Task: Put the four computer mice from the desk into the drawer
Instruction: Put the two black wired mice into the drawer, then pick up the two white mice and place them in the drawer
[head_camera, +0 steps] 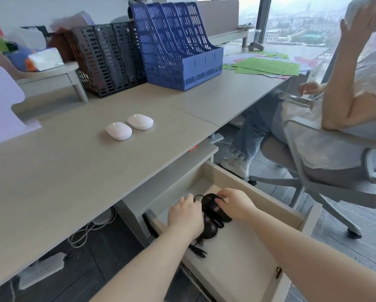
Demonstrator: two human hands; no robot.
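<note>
While both hands sit in the open beige wooden drawer (pixel 256 194), two glossy black corded mice (pixel 213 209) lie inside.
Left hand (pixel 186 215) fingers curled over one, right hand (pixel 237 203) fingertips pinching the other; two white oval wireless mice (pixel 129 127) side by side on the grey desk (pixel 62 171).

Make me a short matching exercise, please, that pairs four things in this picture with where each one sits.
Things:
1. white mice
2. black mice
3. blue file rack
4. green paper

Places:
A. in the open drawer, under the left hand and right hand
B. far right of the desk, near the window
C. middle of the desk, side by side
D. back of the desk, beside the black rack

Pairs: 1-C, 2-A, 3-D, 4-B
</note>
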